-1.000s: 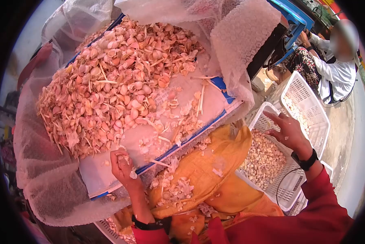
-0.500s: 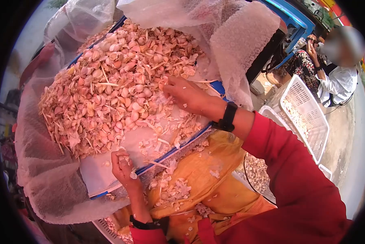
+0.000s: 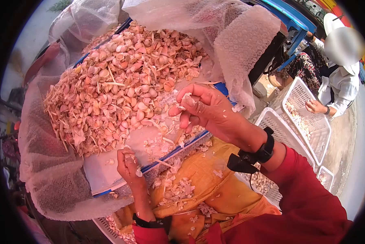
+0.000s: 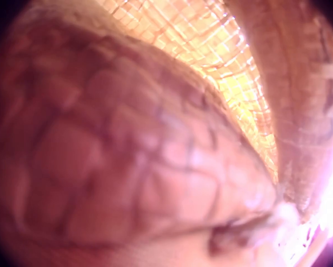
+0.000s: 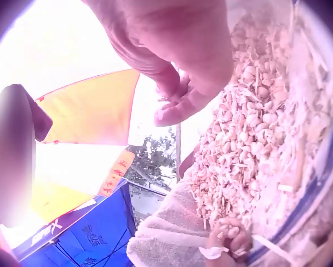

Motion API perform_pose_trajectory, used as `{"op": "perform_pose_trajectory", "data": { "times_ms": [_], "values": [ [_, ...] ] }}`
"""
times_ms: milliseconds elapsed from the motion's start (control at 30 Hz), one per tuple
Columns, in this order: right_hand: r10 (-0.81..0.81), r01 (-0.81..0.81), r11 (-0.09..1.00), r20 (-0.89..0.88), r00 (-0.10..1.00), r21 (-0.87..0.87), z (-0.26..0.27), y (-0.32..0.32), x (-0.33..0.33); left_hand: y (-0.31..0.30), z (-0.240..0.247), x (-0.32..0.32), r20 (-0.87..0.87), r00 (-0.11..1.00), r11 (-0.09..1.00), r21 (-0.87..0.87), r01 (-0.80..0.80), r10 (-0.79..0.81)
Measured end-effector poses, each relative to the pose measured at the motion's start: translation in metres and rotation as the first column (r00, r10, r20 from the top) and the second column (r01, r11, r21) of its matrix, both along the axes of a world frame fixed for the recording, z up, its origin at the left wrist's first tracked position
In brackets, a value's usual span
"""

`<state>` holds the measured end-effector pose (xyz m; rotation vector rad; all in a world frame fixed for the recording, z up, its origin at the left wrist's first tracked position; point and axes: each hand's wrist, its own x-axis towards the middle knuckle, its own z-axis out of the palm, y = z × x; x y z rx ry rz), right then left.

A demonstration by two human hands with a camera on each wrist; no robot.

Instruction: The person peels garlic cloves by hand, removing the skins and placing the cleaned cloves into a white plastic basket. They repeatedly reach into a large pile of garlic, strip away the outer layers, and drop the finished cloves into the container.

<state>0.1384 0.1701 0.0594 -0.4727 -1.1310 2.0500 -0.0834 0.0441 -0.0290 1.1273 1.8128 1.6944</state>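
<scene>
A big heap of loose garlic cloves, mixed with dry skins and stalks, covers the blue-edged board before me. Over the heap's near right side, my right hand is raised, thumb and fingers pinching a small pale piece of garlic. My left hand rests at the board's near edge, its fingers curled around several garlic cloves, seen in the right wrist view. Blurred fingers of that hand fill the left wrist view, a pale scrap at their tips.
An orange cloth strewn with skins covers my lap. White plastic baskets of garlic stand at the right, where another person sits with a hand over one. Bubble wrap drapes around the board. A blue frame stands behind.
My right hand came from above the basket to the heap, then lifted back toward me pinching a piece. The left hand has stayed at the board's edge.
</scene>
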Motion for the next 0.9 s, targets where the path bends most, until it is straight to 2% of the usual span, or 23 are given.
{"op": "perform_pose_trajectory", "data": {
  "times_ms": [100, 133, 200, 267, 367, 433, 467, 567, 600, 667, 733, 833, 867, 900],
  "values": [
    [0.137, -0.13, 0.983, -0.043, 0.99, 0.13, 0.021, -0.019, 0.004, 0.001, 0.003, 0.005, 0.004, 1.0, 1.0, -0.003, 0.012, -0.012],
    [0.13, -0.123, 0.986, -0.056, 0.99, 0.113, 0.028, -0.027, 0.006, 0.0, 0.005, 0.004, -0.001, 1.0, 1.0, -0.012, 0.009, -0.009],
    [0.115, -0.096, 0.972, -0.075, 0.991, 0.217, 0.049, -0.045, 0.012, -0.003, -0.002, -0.004, 0.03, 0.998, 0.999, -0.02, 0.046, -0.046],
    [0.165, -0.03, 0.862, -0.224, 0.96, 0.506, 0.059, -0.062, 0.012, 0.002, -0.002, -0.003, 0.054, 0.998, 0.999, 0.008, 0.035, -0.035],
    [0.204, 0.204, 0.721, -0.485, 0.85, 0.662, 0.068, -0.084, 0.003, 0.0, 0.001, -0.001, 0.023, 1.0, 0.999, -0.037, 0.006, -0.005],
    [0.149, 0.309, 0.762, -0.619, 0.771, 0.569, 0.072, -0.099, -0.003, 0.002, -0.001, -0.002, 0.013, 1.0, 1.0, -0.025, 0.001, 0.0],
    [0.128, 0.245, 0.824, -0.588, 0.798, 0.511, 0.077, -0.106, 0.004, 0.0, -0.001, -0.002, 0.013, 1.0, 0.999, -0.032, -0.002, 0.002],
    [0.047, 0.371, 0.801, -0.665, 0.745, 0.471, 0.073, -0.098, -0.009, 0.001, -0.001, 0.0, -0.007, 1.0, 0.999, -0.03, -0.016, 0.016],
    [0.024, 0.369, 0.804, -0.644, 0.764, 0.467, 0.074, -0.097, -0.008, 0.002, -0.001, 0.0, -0.018, 1.0, 0.999, -0.025, -0.023, 0.023],
    [-0.018, 0.28, 0.876, -0.554, 0.832, 0.392, 0.071, -0.091, -0.004, 0.001, -0.004, -0.001, -0.007, 1.0, 0.999, -0.037, -0.024, 0.024],
    [-0.011, 0.109, 0.971, -0.414, 0.91, 0.214, 0.062, -0.069, 0.004, 0.002, -0.002, -0.004, -0.014, 1.0, 0.999, -0.049, -0.019, 0.018],
    [0.078, -0.1, 0.993, -0.299, 0.951, -0.057, 0.014, 0.007, -0.001, 0.0, -0.001, -0.003, -0.028, 1.0, 0.997, -0.079, -0.011, 0.009],
    [0.013, -0.042, 0.992, -0.235, 0.972, -0.119, -0.014, 0.033, -0.013, 0.002, -0.001, -0.001, -0.026, 0.999, 0.997, -0.069, -0.022, 0.02],
    [-0.003, -0.005, 0.999, -0.148, 0.989, -0.054, -0.041, 0.059, -0.018, 0.002, 0.0, 0.0, -0.026, 0.999, 0.998, -0.058, -0.036, 0.035]
  ]
}}
